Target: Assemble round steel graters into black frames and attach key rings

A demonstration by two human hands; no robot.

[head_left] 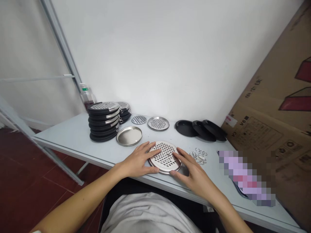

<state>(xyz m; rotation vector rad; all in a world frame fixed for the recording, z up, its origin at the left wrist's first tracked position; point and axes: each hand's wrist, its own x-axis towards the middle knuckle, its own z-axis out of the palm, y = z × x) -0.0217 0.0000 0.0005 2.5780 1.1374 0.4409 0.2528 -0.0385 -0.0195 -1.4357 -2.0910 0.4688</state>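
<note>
On the table's front part lies a perforated round metal tin (166, 156), its slotted face up. My left hand (142, 160) holds its left rim, with the thumb at the near edge and the fingers over the top. Against the right rim is my right hand (190, 168), fingers bent over the slotted face and thumb at the near edge. A shallow metal pan (129, 135) sits to the left. Behind are a slotted metal lid (158, 123) and a loose perforated disc (139, 119). Small metal rings and clips (198, 156) lie beside my right hand.
At the left rises a stack of black-rimmed round tins (104, 123), with a second stack (124, 111) behind. Black round covers (186, 128) overlap at the back right. A blurred purple item (245, 178) and a large cardboard box (272, 136) bound the right; a bottle (86, 95) stands back left.
</note>
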